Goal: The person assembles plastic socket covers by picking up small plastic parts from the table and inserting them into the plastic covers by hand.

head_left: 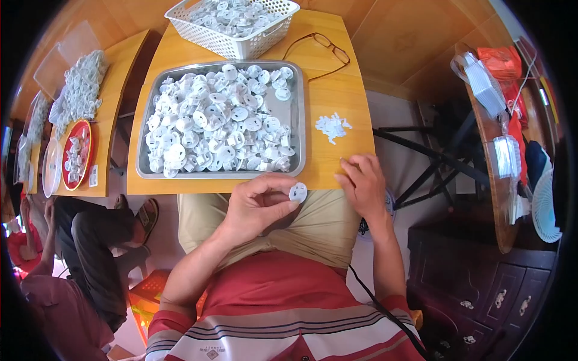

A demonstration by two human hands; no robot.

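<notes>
My left hand (262, 201) is closed, pinching a round white plastic plug part (298, 192) with small dark slots between thumb and fingertips. It holds this part just off the table's front edge, above my lap. At the table's front right, my right hand (363, 185) has bent fingers with the tips apart, and nothing shows between them. Beyond it lies a small heap of tiny white plastic pieces (333, 126). A metal tray (295, 111) left of that heap holds many similar white plug parts (208, 120), piled up, with its far right corner partly bare.
A white perforated basket (238, 49) full of white parts stands behind the tray. Brown-framed eyeglasses (325, 42) lie at the far right. Another table on the left carries a red plate (88, 153) and heaped parts; a person (78, 240) sits there. Dark drawers (481, 295) stand at right.
</notes>
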